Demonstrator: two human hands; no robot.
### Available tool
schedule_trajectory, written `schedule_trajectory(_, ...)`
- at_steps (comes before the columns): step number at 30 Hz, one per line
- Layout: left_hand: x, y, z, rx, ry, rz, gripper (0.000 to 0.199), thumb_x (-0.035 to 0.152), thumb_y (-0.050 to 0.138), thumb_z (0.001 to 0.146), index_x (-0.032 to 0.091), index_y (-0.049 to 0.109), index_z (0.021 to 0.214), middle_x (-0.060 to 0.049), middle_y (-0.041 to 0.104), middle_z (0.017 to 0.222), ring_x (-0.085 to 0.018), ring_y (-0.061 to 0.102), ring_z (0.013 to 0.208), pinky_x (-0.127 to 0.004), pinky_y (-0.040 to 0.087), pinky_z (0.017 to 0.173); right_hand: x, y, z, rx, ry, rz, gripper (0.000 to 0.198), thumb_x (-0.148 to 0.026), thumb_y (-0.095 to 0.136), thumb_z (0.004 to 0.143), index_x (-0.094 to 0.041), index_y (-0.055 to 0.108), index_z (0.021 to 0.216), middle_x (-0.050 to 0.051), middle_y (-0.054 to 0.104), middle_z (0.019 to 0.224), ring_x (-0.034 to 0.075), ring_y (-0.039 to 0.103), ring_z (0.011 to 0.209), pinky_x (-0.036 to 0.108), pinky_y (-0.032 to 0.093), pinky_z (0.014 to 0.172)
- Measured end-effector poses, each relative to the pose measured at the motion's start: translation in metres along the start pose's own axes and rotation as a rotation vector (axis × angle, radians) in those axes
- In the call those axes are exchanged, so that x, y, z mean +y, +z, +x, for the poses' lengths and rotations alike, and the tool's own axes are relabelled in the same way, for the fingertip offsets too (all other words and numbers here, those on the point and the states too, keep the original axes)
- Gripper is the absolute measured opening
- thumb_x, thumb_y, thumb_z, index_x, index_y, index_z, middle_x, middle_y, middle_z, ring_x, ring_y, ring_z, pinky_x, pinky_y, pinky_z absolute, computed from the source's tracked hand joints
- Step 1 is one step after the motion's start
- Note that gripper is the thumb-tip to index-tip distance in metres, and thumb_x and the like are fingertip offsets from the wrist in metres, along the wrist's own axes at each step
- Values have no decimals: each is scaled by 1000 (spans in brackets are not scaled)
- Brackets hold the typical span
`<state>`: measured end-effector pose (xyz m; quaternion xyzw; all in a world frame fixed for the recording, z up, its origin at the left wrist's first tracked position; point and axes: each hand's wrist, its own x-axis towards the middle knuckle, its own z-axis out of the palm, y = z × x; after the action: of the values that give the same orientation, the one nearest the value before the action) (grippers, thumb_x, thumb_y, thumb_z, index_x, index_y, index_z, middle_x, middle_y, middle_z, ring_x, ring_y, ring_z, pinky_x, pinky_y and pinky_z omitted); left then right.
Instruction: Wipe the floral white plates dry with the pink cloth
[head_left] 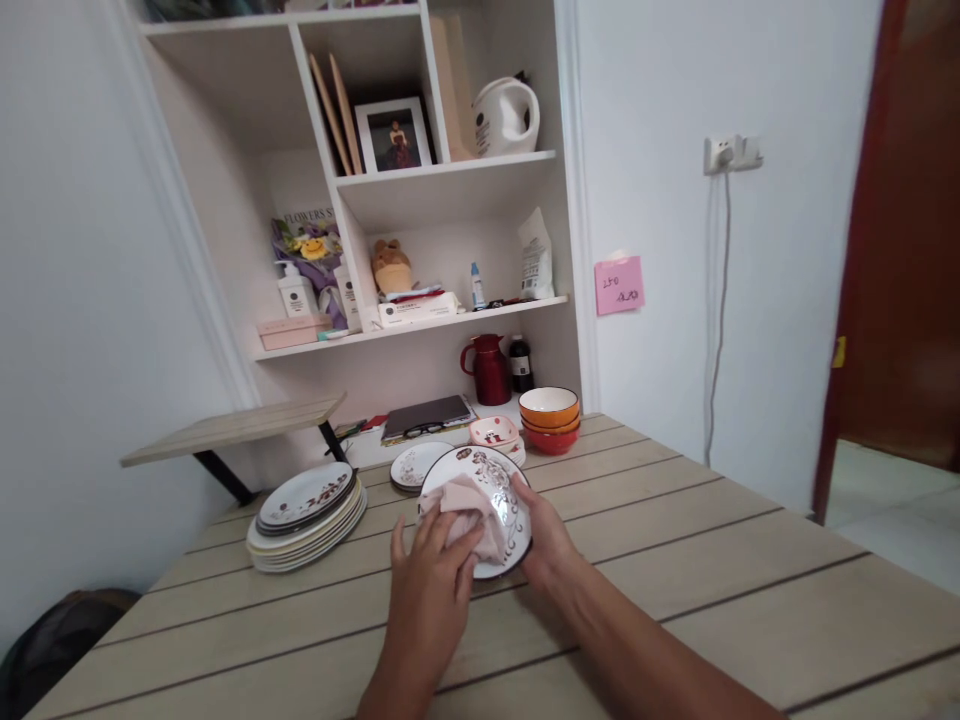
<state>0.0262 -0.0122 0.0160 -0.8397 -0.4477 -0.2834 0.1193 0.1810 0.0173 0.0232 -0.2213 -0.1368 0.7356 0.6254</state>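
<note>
A white plate (512, 505) with a dark rim and brown floral pattern is held tilted above the table. My right hand (547, 535) grips it by the right edge, the thumb over the rim and the fingers hidden behind. Against the plate's face my left hand (435, 560) presses a crumpled pale pink cloth (480, 510), its fingers closed over the fabric. Just behind, a few similar small plates (414, 466) lie stacked. To the left stands a taller stack of plates (307, 500), patterned ones on top of plain cream ones.
Orange and red bowls (550, 420) are stacked at the back right of the slatted table (675, 600), beside square red-and-white dishes (495, 432). Behind them are a red jug (491, 370), a dark bottle (520, 363) and a laptop (426, 415). A raised wooden shelf (232, 430) overhangs the back left.
</note>
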Motion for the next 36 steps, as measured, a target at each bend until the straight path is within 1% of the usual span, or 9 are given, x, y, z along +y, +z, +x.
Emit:
schedule_trajectory(5,1,-3,0,108,-42,5,37,11,51,85,34,68,109,-2,65,123,-26,54,118,-64,18,110,4,1,0,67,-30,6,41,-34,50,91,-7,59,121,11,77,89,22,73,81,35,54,83)
schedule_trajectory(8,5,-2,-2,154,-2,-22,34,12,52,84,31,69,107,-3,67,119,-25,56,115,-57,27,110,3,2,-2,57,-11,-4,42,-37,49,91,-8,60,119,12,77,93,24,73,83,37,54,83)
schedule_trajectory(11,10,-1,-4,95,119,-84,39,11,51,84,32,67,113,-2,65,122,-23,53,119,-49,36,108,1,4,-6,51,44,-27,44,-42,49,91,-7,62,114,13,77,86,24,73,77,37,55,77)
schedule_trajectory(14,13,-1,-5,-2,167,-120,46,10,51,83,36,62,120,1,63,127,-22,50,124,-54,30,111,2,7,-10,84,114,-85,49,-48,50,89,-6,64,108,13,75,75,24,71,66,35,55,66)
schedule_trajectory(19,5,-1,-5,6,103,-30,53,8,47,85,39,56,127,1,62,129,-24,48,128,-65,15,112,15,10,-12,62,10,-164,38,-38,54,89,-8,64,110,12,76,81,21,70,64,30,54,62)
schedule_trajectory(24,-13,2,-4,151,-74,97,40,15,47,89,34,63,120,-4,65,126,-27,52,122,-64,16,110,30,6,-7,44,25,-142,40,-35,59,85,-10,62,116,11,77,84,23,72,70,36,55,74)
schedule_trajectory(27,-15,3,-5,184,-100,113,36,16,48,88,31,68,113,-5,68,120,-27,56,117,-63,19,110,30,1,-2,40,70,-110,42,-39,56,87,-9,63,115,13,77,86,24,73,75,39,54,80)
schedule_trajectory(32,-1,4,-5,204,-51,8,30,14,51,85,28,72,100,-3,71,109,-24,61,107,-56,30,108,14,-1,1,71,40,-42,45,-42,50,90,-7,62,115,15,76,89,24,72,80,38,53,81)
schedule_trajectory(36,12,5,-4,145,125,-73,37,11,51,83,30,68,110,-1,69,116,-23,57,116,-49,36,108,5,1,-3,50,98,-63,48,-47,48,90,-6,63,110,15,76,83,25,72,72,37,55,69)
